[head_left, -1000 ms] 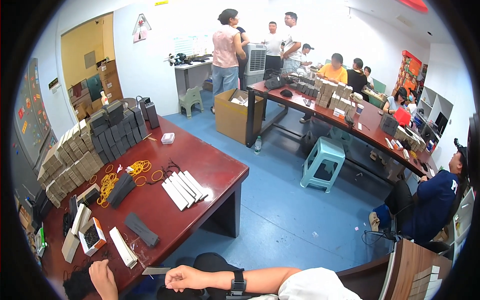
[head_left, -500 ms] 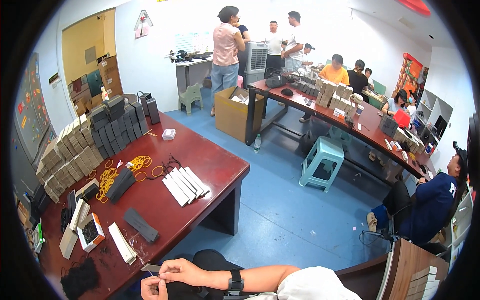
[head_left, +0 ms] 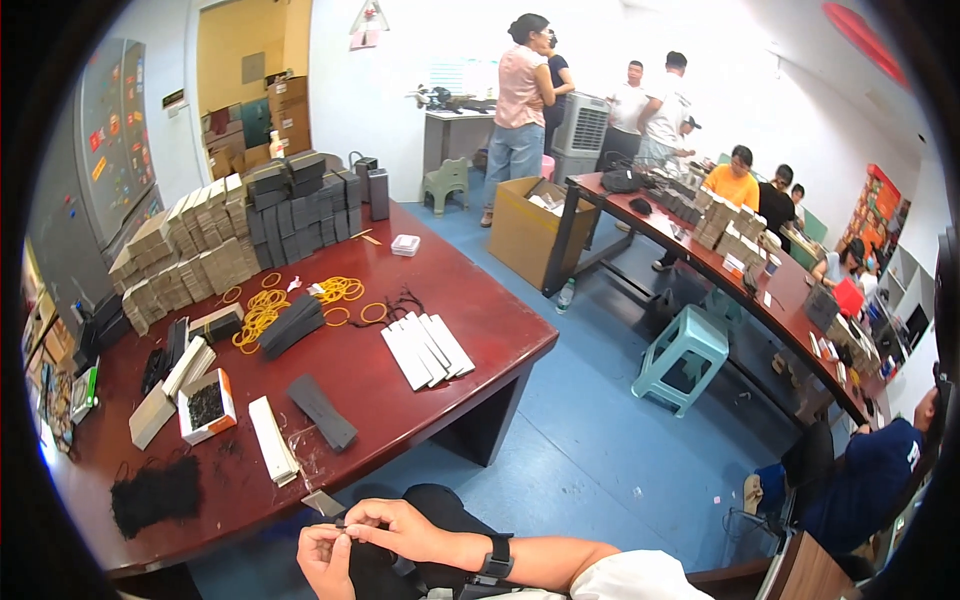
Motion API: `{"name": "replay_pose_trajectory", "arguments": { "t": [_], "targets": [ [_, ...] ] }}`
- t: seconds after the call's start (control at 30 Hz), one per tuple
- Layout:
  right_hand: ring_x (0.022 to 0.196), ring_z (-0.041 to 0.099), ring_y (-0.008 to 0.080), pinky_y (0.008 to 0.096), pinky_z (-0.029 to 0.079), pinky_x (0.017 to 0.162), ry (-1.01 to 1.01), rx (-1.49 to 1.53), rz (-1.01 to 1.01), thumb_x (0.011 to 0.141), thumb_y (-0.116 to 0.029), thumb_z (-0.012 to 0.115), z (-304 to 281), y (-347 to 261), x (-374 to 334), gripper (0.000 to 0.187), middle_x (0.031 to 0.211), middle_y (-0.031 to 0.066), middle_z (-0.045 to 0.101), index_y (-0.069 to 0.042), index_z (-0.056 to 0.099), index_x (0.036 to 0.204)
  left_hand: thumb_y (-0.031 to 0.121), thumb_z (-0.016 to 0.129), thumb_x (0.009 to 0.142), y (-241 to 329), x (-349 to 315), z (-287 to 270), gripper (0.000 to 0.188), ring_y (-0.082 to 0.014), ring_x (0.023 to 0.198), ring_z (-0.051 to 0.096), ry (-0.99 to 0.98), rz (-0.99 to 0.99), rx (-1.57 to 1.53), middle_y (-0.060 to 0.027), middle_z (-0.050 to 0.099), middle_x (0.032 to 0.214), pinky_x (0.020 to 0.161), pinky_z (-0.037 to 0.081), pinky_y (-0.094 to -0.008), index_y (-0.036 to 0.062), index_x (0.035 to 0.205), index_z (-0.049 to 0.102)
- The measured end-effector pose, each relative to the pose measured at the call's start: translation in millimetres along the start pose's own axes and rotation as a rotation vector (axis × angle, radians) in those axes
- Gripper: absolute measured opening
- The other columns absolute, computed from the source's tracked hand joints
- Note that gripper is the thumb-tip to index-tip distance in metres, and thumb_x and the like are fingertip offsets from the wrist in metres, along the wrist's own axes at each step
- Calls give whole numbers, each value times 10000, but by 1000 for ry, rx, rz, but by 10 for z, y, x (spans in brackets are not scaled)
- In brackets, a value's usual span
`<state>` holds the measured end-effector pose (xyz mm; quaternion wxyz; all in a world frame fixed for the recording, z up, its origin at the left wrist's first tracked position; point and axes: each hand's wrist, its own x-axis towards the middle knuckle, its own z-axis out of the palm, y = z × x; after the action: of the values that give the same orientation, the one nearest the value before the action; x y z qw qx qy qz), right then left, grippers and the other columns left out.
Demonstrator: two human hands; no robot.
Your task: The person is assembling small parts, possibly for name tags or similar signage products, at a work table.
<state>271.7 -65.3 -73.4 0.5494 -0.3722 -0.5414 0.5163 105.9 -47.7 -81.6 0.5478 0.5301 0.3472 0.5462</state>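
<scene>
Close to the table's near edge, my left hand [head_left: 325,562] and my right hand [head_left: 395,530] meet with fingertips pinched together. A flat greyish card [head_left: 322,503] sticks out beyond my right fingers. At the pinch is a tiny dark thing, too small to make out. Nearest on the table lie a stack of cream card strips [head_left: 272,440] and a stack of dark grey card strips [head_left: 321,412]. Left of them are an open white-and-orange box [head_left: 207,405] of small black pieces and a heap of black strings [head_left: 155,495].
Bundled beige cards [head_left: 190,245] and dark cards [head_left: 305,215] form a wall at the table's back left. Yellow rubber bands [head_left: 262,320], white tags [head_left: 427,350] with black strings and a clear small box [head_left: 405,245] lie nearer. A pale blue stool [head_left: 682,360] stands right; people work behind.
My view has swung left, so the table and room appear shifted right. Both hands stay pinched together, with the card still at my right fingers.
</scene>
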Motion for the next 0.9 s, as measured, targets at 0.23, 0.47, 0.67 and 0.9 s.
{"name": "replay_pose_trajectory", "arguments": {
  "t": [0.23, 0.47, 0.67, 0.9],
  "targets": [
    [772, 583, 80, 237, 474, 685, 7, -67, -29, 940, -116, 632, -35, -107, 3, 129, 882, 30, 629, 2, 653, 989, 38, 710, 846, 125, 45, -61, 117, -124, 861, 590, -165, -135, -44, -55, 603, 944, 780, 488, -271, 10, 894, 608],
    [806, 631, 89, 242, 520, 726, 131, 104, 155, 922, -75, 661, -4, 1, -40, 101, 887, 42, 689, -2, 683, 987, 23, 681, 855, 53, 28, -61, 61, -86, 767, 581, -116, -22, 92, -35, 628, 866, 692, 471, -237, 12, 871, 623],
    [766, 624, 81, 223, 513, 713, 103, 184, 185, 917, -66, 671, 0, -20, -14, 72, 872, 35, 685, -15, 665, 968, -5, 701, 819, 89, 48, 9, 98, -105, 764, 599, 3, 59, 172, -56, 646, 865, 708, 483, -244, 11, 863, 615],
    [739, 604, 64, 217, 493, 661, 85, 130, 212, 916, -83, 679, 7, -13, -13, 66, 852, 18, 678, -28, 666, 951, -21, 693, 819, 71, 58, 0, 110, -116, 772, 586, 21, 104, 202, -61, 637, 876, 710, 472, -250, 17, 869, 602]
  ]
}}
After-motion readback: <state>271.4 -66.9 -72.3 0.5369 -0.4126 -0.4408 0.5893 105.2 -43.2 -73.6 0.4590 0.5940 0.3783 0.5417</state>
